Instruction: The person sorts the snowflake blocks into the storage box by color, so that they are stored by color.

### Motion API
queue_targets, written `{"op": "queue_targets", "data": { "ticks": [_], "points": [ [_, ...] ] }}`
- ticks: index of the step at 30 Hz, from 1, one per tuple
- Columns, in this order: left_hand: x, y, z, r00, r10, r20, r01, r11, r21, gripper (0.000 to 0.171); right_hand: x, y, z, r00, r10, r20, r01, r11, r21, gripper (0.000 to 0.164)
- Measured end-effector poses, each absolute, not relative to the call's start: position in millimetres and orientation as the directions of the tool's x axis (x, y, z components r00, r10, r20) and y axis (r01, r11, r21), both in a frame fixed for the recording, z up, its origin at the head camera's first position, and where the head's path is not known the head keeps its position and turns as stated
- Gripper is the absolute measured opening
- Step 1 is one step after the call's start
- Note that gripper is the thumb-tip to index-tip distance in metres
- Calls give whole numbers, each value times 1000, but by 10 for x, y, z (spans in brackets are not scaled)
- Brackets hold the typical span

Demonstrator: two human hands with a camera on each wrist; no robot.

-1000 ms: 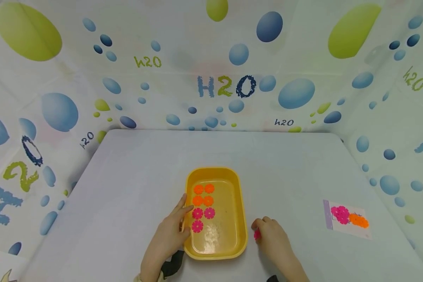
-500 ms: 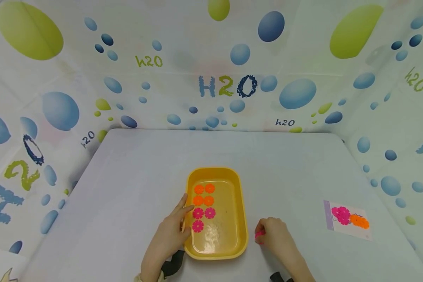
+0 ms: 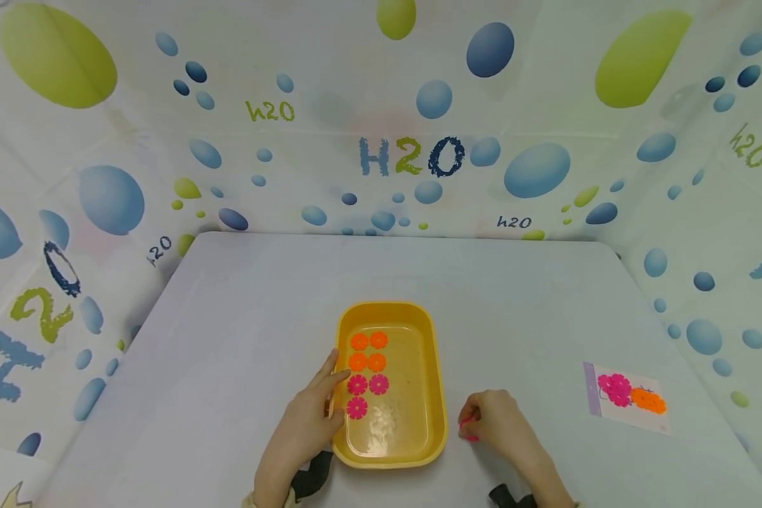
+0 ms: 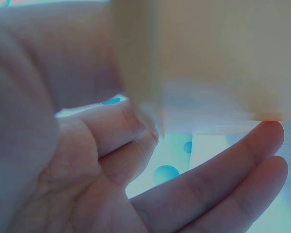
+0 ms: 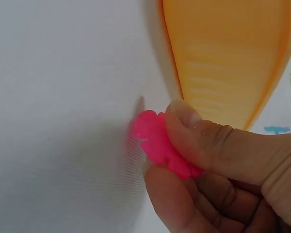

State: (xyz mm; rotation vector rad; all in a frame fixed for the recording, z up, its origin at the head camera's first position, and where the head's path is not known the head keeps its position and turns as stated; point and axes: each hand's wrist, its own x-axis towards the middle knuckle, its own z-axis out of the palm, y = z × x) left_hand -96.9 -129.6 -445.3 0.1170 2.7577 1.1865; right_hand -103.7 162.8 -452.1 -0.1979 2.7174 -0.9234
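A yellow tray [image 3: 413,367] lies on the white table. Inside, along its left side, sit several orange flower pieces [image 3: 359,341] and, nearer the front, three pink ones [image 3: 357,408]. My left hand [image 3: 307,416] grips the tray's left wall, thumb and fingers reaching over the rim; the left wrist view shows the wall [image 4: 140,68] between them. Right of the tray, my right hand [image 3: 492,423] pinches a pink flower-shaped piece [image 5: 157,141] between thumb and fingertips, close over the table. Part of that piece hides behind the thumb.
At the right lies a card [image 3: 629,396] with a pink and orange flower picture. A curtain [image 3: 330,141] printed with blue and green drops stands behind the table [image 3: 514,282]. A paper corner [image 3: 6,473] shows at lower left.
My right hand has shifted slightly right and turned, so the pink flower piece now shows more edge-on. The left hand and tray stay in place.
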Motion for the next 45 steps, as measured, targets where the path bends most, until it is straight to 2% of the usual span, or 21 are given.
{"op": "queue_targets", "data": {
  "ticks": [8,24,41,45],
  "points": [
    [-964,-1294,-4446,-989,122,-86,23,691,722,53,-1169,1692,-4390,-955,-206,-214,-10,742,-671,3],
    [-964,-1290,-4445,-988,127,-88,26,702,711,53,-1380,1729,-4093,-972,-190,-140,-54,757,-652,14],
    [-948,-1281,-4431,-987,145,-72,51,701,711,53,-1559,1426,-3930,-979,-179,-100,-60,715,-697,4],
    [-945,-1277,-4427,-987,144,-73,50,701,711,52,-1621,1351,-3932,-978,-173,-116,-37,692,-721,7]
  ]
}}
